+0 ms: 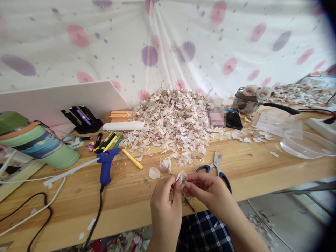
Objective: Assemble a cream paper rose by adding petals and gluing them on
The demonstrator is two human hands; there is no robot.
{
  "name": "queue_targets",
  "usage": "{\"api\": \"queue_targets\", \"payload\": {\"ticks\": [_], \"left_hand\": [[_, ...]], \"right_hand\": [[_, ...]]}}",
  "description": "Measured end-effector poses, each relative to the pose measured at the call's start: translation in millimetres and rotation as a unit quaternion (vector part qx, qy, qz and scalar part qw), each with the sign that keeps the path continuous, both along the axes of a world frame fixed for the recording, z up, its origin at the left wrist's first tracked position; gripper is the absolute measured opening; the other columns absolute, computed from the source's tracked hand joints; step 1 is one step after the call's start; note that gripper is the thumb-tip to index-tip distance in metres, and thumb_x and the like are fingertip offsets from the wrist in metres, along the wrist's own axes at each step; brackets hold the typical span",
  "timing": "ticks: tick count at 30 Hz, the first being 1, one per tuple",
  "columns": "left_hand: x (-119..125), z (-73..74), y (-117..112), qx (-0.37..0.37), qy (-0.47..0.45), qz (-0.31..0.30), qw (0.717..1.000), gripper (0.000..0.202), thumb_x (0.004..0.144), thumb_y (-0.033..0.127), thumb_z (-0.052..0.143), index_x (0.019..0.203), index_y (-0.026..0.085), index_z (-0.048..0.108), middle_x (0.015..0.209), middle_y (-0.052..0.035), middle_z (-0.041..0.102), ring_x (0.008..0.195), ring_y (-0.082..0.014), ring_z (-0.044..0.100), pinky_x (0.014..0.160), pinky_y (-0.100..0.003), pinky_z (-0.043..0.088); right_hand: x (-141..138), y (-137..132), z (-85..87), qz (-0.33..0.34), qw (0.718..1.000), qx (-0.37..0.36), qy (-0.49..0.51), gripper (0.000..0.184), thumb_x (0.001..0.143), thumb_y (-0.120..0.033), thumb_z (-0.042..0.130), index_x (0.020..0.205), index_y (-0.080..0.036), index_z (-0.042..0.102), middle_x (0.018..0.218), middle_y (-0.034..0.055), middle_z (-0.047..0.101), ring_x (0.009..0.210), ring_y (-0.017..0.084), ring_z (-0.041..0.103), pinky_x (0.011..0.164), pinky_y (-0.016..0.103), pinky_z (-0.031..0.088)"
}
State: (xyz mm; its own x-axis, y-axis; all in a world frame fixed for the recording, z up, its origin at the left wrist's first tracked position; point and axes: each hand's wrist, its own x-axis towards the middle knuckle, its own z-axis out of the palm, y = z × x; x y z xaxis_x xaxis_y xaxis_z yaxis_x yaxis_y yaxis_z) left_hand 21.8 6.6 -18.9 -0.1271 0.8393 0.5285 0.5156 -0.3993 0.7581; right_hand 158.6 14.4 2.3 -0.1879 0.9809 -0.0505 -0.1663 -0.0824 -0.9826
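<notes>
Between the fingertips of both my hands is a pale, thin petal (pixel 181 174), just over the table's front edge. My left hand (pixel 167 196) pinches it from the left, and my right hand (pixel 210 187) grips it from the right with thumb and fingers closed. A thin dark stem (pixel 190 205) shows below the fingers; its upper part is hidden. Just beyond my left hand lie a round whitish petal (pixel 154 172) and a cupped, papery husk (pixel 166 165). Scissors with blue handles (pixel 216 163) rest with blades apart behind my right hand.
A large heap of papery pale flakes (pixel 173 119) covers the table's middle back. At left are a blue glue gun (pixel 106 164) with its cord, markers (pixel 132 159) and a green tumbler (pixel 49 147). Rightward stand a small pot (pixel 245 104), a phone (pixel 234 120) and a clear dish (pixel 304 151).
</notes>
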Motion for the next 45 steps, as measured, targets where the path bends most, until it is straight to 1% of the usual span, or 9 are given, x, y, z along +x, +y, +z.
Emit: {"api": "queue_targets", "payload": {"ticks": [9, 15, 18, 21, 23, 25, 32, 39, 45], "left_hand": [[3, -0.8, 1, 0.026, 0.035, 0.012, 0.999, 0.005, 0.088, 0.020, 0.060, 0.090, 0.022, 0.063, 0.077, 0.0014, 0.068, 0.069, -0.0128, 0.060, 0.066, -0.021, 0.047], [4, 0.9, -1, 0.074, 0.078, 0.039, 0.993, 0.005, 0.088, 0.018, 0.059, 0.090, 0.019, 0.063, 0.078, -0.0029, 0.069, 0.070, -0.0149, 0.063, 0.067, -0.023, 0.049], [6, 0.3, -3, -0.006, 0.005, 0.028, 1.000, 0.011, 0.090, 0.027, 0.057, 0.090, 0.019, 0.065, 0.079, -0.0038, 0.070, 0.070, -0.0160, 0.064, 0.067, -0.025, 0.050], [10, 2.2, -5, -0.132, -0.142, 0.026, 0.981, 0.022, 0.089, 0.040, 0.056, 0.094, 0.020, 0.064, 0.079, -0.0034, 0.071, 0.070, -0.0166, 0.066, 0.067, -0.026, 0.051], [13, 4.6, -5, -0.166, -0.209, 0.031, 0.963, 0.027, 0.087, 0.045, 0.057, 0.096, 0.020, 0.064, 0.081, -0.0037, 0.072, 0.074, -0.0177, 0.067, 0.068, -0.026, 0.051], [15, 6.4, -6, -0.170, -0.230, 0.028, 0.958, 0.030, 0.086, 0.047, 0.057, 0.096, 0.020, 0.064, 0.083, -0.0043, 0.072, 0.078, -0.0187, 0.068, 0.070, -0.026, 0.051], [14, 0.9, -6, -0.136, -0.174, 0.027, 0.975, 0.026, 0.088, 0.045, 0.056, 0.093, 0.021, 0.066, 0.088, -0.0056, 0.073, 0.081, -0.0198, 0.069, 0.072, -0.028, 0.052], [9, -7.7, -6, -0.059, -0.087, 0.035, 0.994, 0.018, 0.091, 0.034, 0.054, 0.092, 0.020, 0.065, 0.088, -0.0073, 0.074, 0.077, -0.0192, 0.071, 0.065, -0.027, 0.055], [10, -9.6, -5, 0.040, 0.016, 0.075, 0.996, 0.011, 0.090, 0.026, 0.057, 0.093, 0.019, 0.065, 0.084, -0.0075, 0.073, 0.074, -0.0192, 0.070, 0.064, -0.028, 0.054]], "right_hand": [[2, -1, -2.4, -0.014, 1.000, 0.000, -0.027, 0.026, 0.080, -0.042, 0.069, 0.074, -0.017, 0.075, 0.063, 0.0028, 0.071, 0.057, 0.012, 0.064, 0.054, 0.018, 0.050], [1, -3, -2.9, -0.036, 0.994, 0.019, -0.101, 0.024, 0.086, -0.036, 0.062, 0.079, -0.017, 0.074, 0.069, 0.0049, 0.074, 0.062, 0.014, 0.066, 0.058, 0.022, 0.053], [1, -3, -2.9, -0.034, 0.996, 0.041, -0.074, 0.023, 0.086, -0.037, 0.064, 0.086, -0.017, 0.075, 0.073, 0.0046, 0.074, 0.067, 0.014, 0.067, 0.063, 0.023, 0.054], [1, -2, -4.9, -0.044, 0.998, 0.038, 0.000, 0.024, 0.084, -0.040, 0.066, 0.091, -0.018, 0.074, 0.070, 0.0029, 0.073, 0.064, 0.013, 0.066, 0.061, 0.021, 0.054], [0, -2, -6.7, -0.045, 0.998, 0.026, 0.020, 0.028, 0.081, -0.042, 0.070, 0.096, -0.018, 0.074, 0.067, 0.0021, 0.072, 0.060, 0.012, 0.065, 0.058, 0.020, 0.053], [-1, -1, -7.4, -0.030, 0.999, 0.011, 0.013, 0.033, 0.078, -0.044, 0.073, 0.099, -0.018, 0.074, 0.063, 0.0014, 0.070, 0.056, 0.011, 0.062, 0.056, 0.020, 0.051], [-1, -1, -2.0, -0.006, 1.000, -0.002, -0.027, 0.031, 0.080, -0.046, 0.070, 0.089, -0.017, 0.078, 0.059, 0.0019, 0.066, 0.051, 0.010, 0.056, 0.052, 0.021, 0.047], [0, -2, 1.3, 0.007, 1.000, -0.015, -0.016, 0.033, 0.081, -0.048, 0.069, 0.084, -0.017, 0.077, 0.058, 0.0018, 0.068, 0.049, 0.010, 0.057, 0.050, 0.020, 0.048], [1, -3, 5.0, 0.024, 0.999, 0.009, -0.040, 0.034, 0.085, -0.048, 0.064, 0.082, -0.017, 0.077, 0.060, 0.0020, 0.067, 0.052, 0.010, 0.058, 0.053, 0.020, 0.049]]}}
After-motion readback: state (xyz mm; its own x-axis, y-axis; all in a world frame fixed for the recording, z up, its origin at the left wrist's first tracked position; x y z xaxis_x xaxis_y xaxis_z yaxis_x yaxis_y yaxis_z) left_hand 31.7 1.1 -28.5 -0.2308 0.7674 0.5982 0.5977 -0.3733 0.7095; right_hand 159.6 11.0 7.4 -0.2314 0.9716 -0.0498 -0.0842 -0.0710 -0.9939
